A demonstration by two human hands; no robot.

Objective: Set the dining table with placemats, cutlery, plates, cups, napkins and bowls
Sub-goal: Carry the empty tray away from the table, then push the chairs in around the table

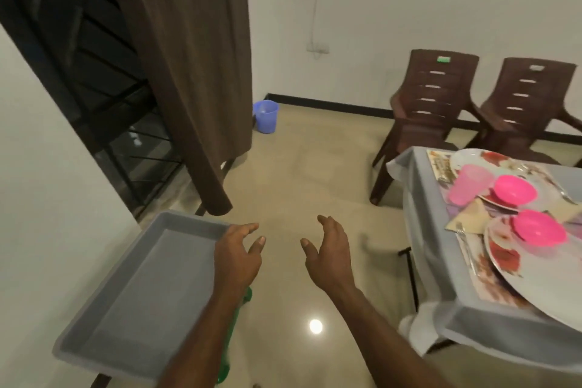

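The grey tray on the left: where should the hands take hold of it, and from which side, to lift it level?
Probably best to grip the grey tray by its raised rim at the two opposite short ends, one hand at each, coming from above. It is wide, shallow and looks empty, so the rim is the only real hold. The left hand hangs at its right edge; the right hand is off it.

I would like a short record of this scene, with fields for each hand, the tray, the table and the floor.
left hand: open, holds nothing, over the right edge of the tray
right hand: open, holds nothing, above the floor
tray: grey, nothing in it
table: grey cloth; plates, two pink bowls, pink cup, fork
floor: blue bucket, two brown chairs
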